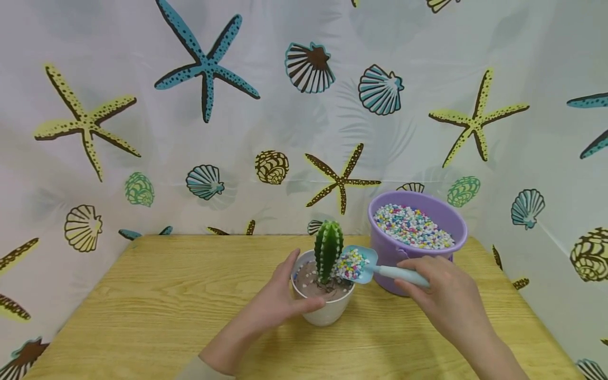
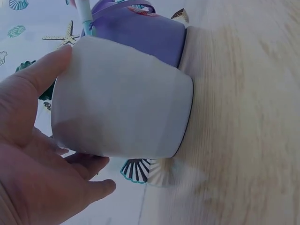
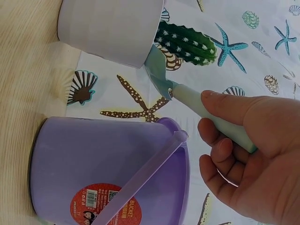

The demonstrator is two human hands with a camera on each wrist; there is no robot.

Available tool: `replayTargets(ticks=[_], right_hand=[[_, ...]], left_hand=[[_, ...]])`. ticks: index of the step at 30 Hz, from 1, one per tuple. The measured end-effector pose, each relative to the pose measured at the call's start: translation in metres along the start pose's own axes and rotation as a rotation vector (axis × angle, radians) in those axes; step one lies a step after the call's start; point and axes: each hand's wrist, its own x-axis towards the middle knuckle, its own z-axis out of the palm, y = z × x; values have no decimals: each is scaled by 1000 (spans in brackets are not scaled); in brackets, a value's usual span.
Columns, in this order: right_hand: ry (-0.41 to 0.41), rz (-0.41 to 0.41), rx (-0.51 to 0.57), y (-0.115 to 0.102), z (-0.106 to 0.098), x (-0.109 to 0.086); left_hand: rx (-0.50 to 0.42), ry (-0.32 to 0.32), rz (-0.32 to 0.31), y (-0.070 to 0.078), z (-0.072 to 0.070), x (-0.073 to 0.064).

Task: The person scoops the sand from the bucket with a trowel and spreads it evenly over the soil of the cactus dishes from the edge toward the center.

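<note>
My right hand (image 1: pixel 444 290) grips the pale blue handle of a small toy shovel (image 1: pixel 402 274), its scoop at the right rim of a white flower pot (image 1: pixel 328 312). Colourful pebbles (image 1: pixel 352 264) fill the scoop, close beside a green cactus (image 1: pixel 329 252) standing upright in the pot. Around the cactus lies brownish soil (image 1: pixel 309 287) with a few pale pebbles on it. My left hand (image 1: pixel 280 302) holds the pot from the left, thumb at the near rim and fingers around the far left side. In the left wrist view the pot (image 2: pixel 122 101) stands on the table.
Behind and to the right stands a purple bucket (image 1: pixel 387 253) holding many multicoloured pebbles (image 1: pixel 413 227); its handle (image 3: pixel 145 176) hangs down. The wooden table (image 1: pixel 190 285) meets a white curtain (image 1: pixel 266 116) printed with starfish and shells at the back and sides.
</note>
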Motion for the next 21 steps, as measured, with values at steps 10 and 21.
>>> replayTargets(ticks=[10, 21], right_hand=[[31, -41, -41, -2, 2, 0], [82, -82, -77, -2, 3, 1]], left_hand=[[65, 52, -2, 3, 9, -1], [21, 70, 27, 2, 12, 1]])
